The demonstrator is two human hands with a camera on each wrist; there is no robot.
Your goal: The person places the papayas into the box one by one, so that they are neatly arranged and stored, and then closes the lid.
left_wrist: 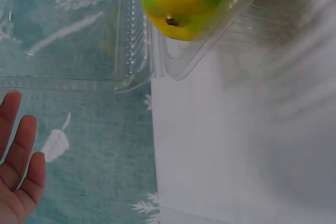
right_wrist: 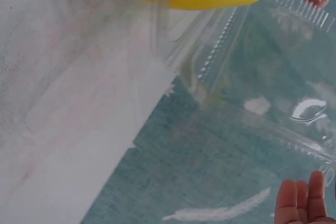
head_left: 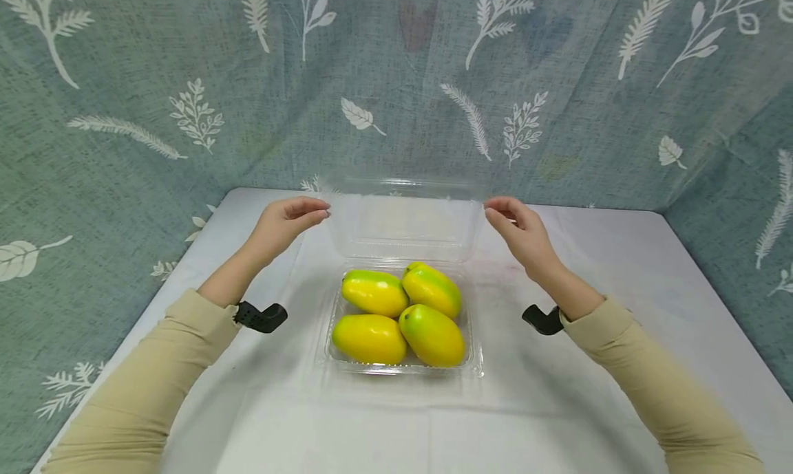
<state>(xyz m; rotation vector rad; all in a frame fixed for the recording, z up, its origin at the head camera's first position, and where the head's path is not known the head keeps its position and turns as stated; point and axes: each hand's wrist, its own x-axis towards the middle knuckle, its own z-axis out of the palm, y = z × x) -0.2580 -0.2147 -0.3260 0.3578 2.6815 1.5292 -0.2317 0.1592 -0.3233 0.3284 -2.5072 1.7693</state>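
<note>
A clear plastic clamshell box (head_left: pixel 396 371) stands on the white cloth, filled with several yellow-green, mango-like fruits (head_left: pixel 370 340) lying in two rows. Its hinged lid (head_left: pixel 409 219) is swung up at the far side, leaning back. My left hand (head_left: pixel 281 228) pinches the lid's left edge between thumb and forefinger. On the opposite edge, my right hand (head_left: pixel 522 233) does the same. In the left wrist view, the other fingers (left_wrist: pixel 23 140) of that hand are loosely spread just off the lid's rim. The right wrist view shows fingertips (right_wrist: pixel 316 182) close to the lid's corner.
A white cloth (head_left: pixel 266 405) covers the table. Behind it hangs a green-grey curtain (head_left: pixel 396 68) with white leaf prints, which continues along both sides. A black wrist device (head_left: pixel 263 318) juts from the left cuff, and another (head_left: pixel 542 320) from the right.
</note>
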